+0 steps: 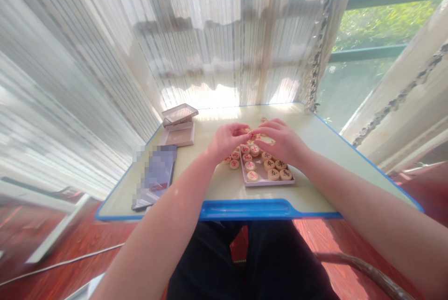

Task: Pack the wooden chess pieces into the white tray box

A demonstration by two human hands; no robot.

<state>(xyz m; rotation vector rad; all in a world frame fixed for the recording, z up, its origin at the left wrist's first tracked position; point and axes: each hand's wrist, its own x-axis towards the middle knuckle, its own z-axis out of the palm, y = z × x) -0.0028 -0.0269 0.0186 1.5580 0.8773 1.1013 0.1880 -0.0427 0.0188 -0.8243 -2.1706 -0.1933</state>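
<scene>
A shallow box tray [268,184] lies near the front of the table, with round xiangqi pieces around its inner edges. Red-marked ones such as a piece [252,176] line the left side, and black-marked ones such as a piece [285,175] fill the lower right. Over the tray's far edge, my left hand [227,141] has a red-marked xiangqi piece [251,136] between thumb and fingers. My right hand [280,140] reaches in from the other side with fingers apart, its fingertips close to that piece. The hands partly hide the tray's far part and the pieces behind.
Loose red-marked pieces [234,163] lie just left of the tray, and more pieces [264,119] lie beyond the hands. An open box [180,134] and stacked lids [180,113] stand at the back left. A tablet-like dark device [164,169] rests at the left. A blue rim [245,209] edges the table.
</scene>
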